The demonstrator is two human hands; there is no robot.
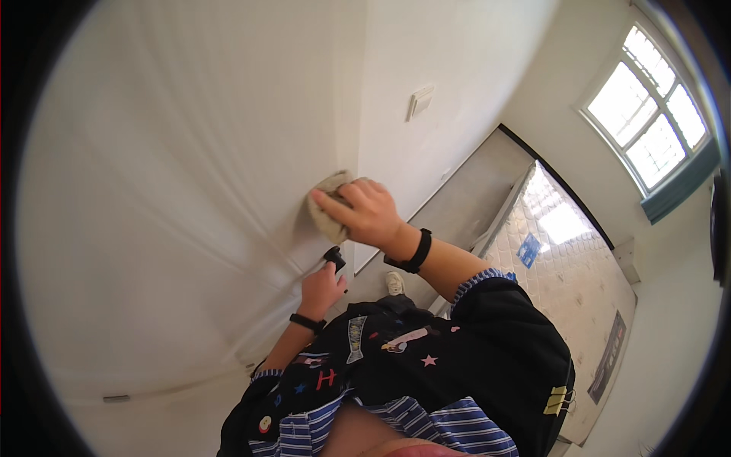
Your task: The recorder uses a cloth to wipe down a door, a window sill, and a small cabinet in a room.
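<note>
My right hand [368,211] is closed around a bunched beige cloth [328,220], which lies against a white door [228,171] near its edge. Lower down, my left hand [324,285] grips a black door handle [334,257], with fingers at its near end. Both wrists wear black bands.
Right of the door edge, a white wall carries a light switch [421,104]. A quilted mattress [562,268] in clear wrap lies on the right, below a window [654,108] with a teal curtain [679,183]. A door hinge [117,399] shows lower left. One white shoe [394,283] stands on the floor.
</note>
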